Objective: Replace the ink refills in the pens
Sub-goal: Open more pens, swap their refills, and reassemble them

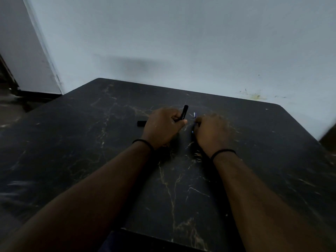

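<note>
Both hands work mid-table (pixel 181 197): left hand (pixel 162 127) pinches a black pen barrel (pixel 184 112), right hand (pixel 211 132) pinches a thin blue refill (pixel 194 115) just beside it. Refill looks not yet inserted; a black cap (pixel 141 123) lies left of the barrel.

A black table (pixel 181 188) is marked with thin pale gold lines (like marble). A black pen (pixel 184 112) and grey-blue wall (pixel 181 42) are seen.
</note>
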### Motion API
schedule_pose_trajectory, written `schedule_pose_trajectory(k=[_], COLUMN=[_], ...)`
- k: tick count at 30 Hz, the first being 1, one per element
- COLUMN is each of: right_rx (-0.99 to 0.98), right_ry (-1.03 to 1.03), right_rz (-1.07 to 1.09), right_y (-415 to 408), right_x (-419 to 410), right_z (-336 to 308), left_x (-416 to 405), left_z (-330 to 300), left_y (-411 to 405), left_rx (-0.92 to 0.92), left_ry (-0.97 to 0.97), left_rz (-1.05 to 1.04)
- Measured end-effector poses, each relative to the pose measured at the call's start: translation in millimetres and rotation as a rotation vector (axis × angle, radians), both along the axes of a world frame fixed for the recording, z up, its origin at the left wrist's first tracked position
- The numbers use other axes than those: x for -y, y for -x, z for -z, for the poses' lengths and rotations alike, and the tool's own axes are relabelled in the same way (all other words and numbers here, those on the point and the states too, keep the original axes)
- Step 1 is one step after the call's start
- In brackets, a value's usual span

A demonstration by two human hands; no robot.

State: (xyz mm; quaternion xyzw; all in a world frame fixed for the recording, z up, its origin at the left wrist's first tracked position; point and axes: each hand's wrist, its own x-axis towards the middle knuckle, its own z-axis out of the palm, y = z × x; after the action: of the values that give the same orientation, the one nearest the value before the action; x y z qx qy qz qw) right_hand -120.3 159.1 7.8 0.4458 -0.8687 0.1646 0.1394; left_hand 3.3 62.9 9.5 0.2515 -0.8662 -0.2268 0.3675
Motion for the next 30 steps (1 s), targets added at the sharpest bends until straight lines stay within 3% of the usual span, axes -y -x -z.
schedule_pose_trajectory(k=[8,21,30], right_rx=[0.046,-0.043,-0.007], right_ry=[0.039,0.041,-0.003], right_rz=[-0.141,0.058,-0.018], right_y=[-6.2,-26.2,-34.8], right_x=[2.7,19.9,17.4], right_z=[-1.2,1.8,3.0], left_x=[1.2,7.0,9.3], left_z=[1.9,1.8,1.3], left_y=[0.4,1.1,-0.2], left_rx=[-0.024,-0.057,-0.072], left_ry=[-0.003,-0.025,-0.008], left_rz=[-0.011,-0.038,-0.064])
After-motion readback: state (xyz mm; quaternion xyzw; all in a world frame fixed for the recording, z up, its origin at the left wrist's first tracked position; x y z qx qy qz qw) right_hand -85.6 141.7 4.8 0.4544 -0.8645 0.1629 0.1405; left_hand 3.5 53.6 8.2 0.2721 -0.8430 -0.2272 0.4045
